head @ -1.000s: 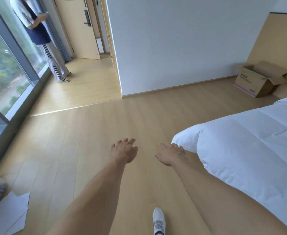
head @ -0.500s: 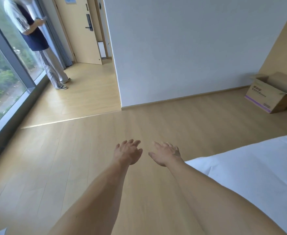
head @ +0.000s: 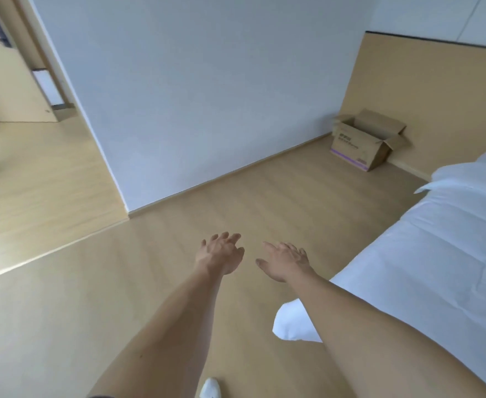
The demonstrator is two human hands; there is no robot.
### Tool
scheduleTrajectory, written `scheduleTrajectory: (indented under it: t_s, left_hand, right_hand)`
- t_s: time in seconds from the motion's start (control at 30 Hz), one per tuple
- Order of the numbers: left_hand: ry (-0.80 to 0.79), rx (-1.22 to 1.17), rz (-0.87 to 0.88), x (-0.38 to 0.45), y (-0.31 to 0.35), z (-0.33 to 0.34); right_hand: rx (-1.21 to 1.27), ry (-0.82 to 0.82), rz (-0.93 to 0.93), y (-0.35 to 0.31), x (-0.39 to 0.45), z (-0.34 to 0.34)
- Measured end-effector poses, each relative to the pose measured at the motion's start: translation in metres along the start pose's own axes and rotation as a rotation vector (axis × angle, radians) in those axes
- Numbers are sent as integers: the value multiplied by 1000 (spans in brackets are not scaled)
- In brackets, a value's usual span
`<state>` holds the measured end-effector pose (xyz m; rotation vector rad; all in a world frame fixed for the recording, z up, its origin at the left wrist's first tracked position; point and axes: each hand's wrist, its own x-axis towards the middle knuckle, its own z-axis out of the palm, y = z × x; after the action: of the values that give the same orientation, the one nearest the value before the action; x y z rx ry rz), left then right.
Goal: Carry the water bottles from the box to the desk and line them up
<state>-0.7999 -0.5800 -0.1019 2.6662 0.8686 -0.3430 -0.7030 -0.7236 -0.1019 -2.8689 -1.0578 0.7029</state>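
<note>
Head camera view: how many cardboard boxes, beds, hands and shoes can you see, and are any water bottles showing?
Cardboard box: 1
Bed: 1
Hands: 2, left hand and right hand, both holding nothing
White shoe: 1
Water bottles: 0 visible
Total: 5

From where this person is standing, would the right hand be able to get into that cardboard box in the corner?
Probably not yet. The right hand hangs open over bare floor, while the cardboard box sits far off in the corner by the wall. Nothing blocks the way: open floor runs alongside the bed, so walking closer should do it.
</note>
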Motion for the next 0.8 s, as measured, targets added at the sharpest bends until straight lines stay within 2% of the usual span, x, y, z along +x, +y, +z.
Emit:
scheduleTrajectory:
  t_s: [0.2, 0.4, 0.63, 0.8]
  left_hand:
    - [-21, 56, 144, 97, -13, -48]
    - [-74, 116, 257, 167, -7, -60]
    - [-85, 168, 330, 250, 10, -70]
    - [-101, 204, 306, 328, 18, -94]
  right_hand:
    - [53, 36, 134, -21, 66, -37]
    - [105, 25, 262, -16, 113, -57]
    - [141, 32, 330, 7, 193, -79]
    - [187, 20, 326, 22, 277, -104]
